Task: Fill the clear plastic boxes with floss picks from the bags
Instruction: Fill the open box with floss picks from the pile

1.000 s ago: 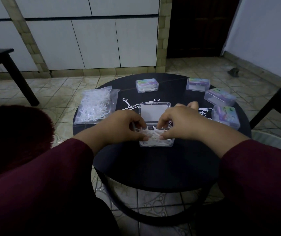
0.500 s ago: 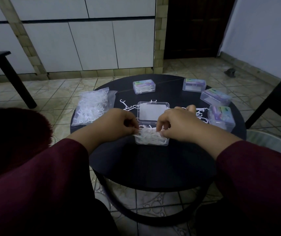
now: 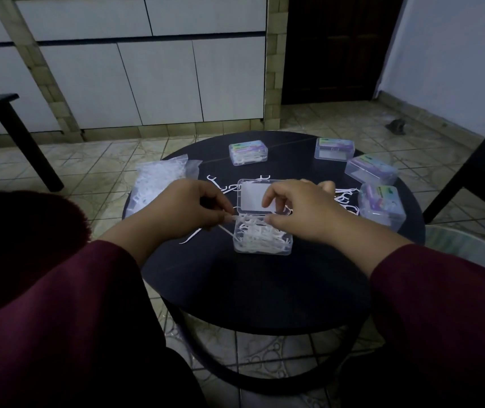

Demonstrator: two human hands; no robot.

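An open clear plastic box [image 3: 261, 240] sits mid-table, heaped with white floss picks, its lid [image 3: 253, 198] lying flat behind it. My left hand [image 3: 185, 206] is at the box's left rear corner and pinches floss picks, whose tips stick out below the hand. My right hand [image 3: 297, 210] is over the box's right rear, its thumb and fingertips on the picks by the hinge. A clear bag of floss picks [image 3: 158, 184] lies at the table's left edge. Loose picks [image 3: 220, 184] are scattered behind the lid and right of it [image 3: 344, 195].
Several closed clear boxes with coloured labels stand along the back and right of the round black table [image 3: 264, 290]: one at the back centre [image 3: 248, 153], one further right [image 3: 333, 148], two at the right edge [image 3: 381, 204]. A dark table leg [image 3: 29, 142] stands left.
Both hands have lifted slightly off the heap and shifted toward the box's rear corners. Picks now trail from my left hand beside the box.
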